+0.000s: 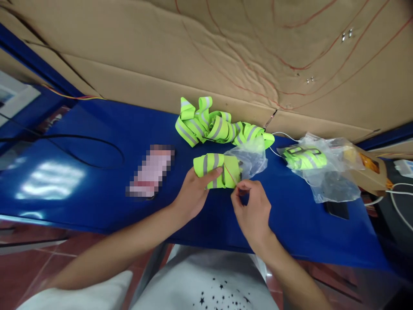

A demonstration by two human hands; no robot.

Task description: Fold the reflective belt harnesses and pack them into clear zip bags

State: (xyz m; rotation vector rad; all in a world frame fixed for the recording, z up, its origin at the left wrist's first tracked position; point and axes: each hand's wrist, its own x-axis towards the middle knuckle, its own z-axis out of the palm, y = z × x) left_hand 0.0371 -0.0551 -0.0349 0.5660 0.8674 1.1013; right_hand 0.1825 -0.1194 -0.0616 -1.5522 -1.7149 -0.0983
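Note:
My left hand (192, 193) grips a folded neon-yellow reflective band (215, 170) with grey stripes, thumb on top, on the blue table (97, 172). My right hand (252, 206) pinches the rim of a clear plastic bag (250, 158) at the band's right end. The band's end sits at the bag's mouth. A thin red rubber band crosses the folded band near my right fingertips.
A loose pile of the same neon bands (216, 125) lies behind. To the right lie bagged bands (306, 157), more clear bags, a small cardboard box (368, 170) and white cables. A blurred pink item (151, 171) and a black cable lie left. A cardboard wall (226, 51) backs the table.

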